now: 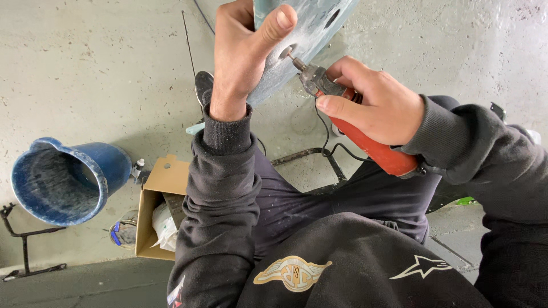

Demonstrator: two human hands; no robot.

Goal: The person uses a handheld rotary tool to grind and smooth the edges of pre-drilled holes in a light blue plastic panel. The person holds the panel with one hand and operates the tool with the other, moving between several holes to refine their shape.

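A pale blue-grey metal plate (311,34) with round holes is held up at the top of the view, above the person's lap and the concrete floor (85,74). The left hand (242,48) clasps its left edge, the thumb pressed flat across the dusty face and the other fingers hidden behind it, so this grip is closed on the plate. The small bit at the tip of a red rotary tool (359,128) sits in one of the plate's holes, just beside that thumb. The right hand (371,102) wraps the tool's body, forefinger stretched along it toward the metal nose, a firm grip around the tool. A thin black cord (326,137) loops down from the tool toward a dark metal frame (319,165) on the floor. Both arms wear dark sleeves. To the left, well apart, a blue bucket (65,179) lies on its side, and near it stands an open cardboard box (157,205) with white wrapped items inside.
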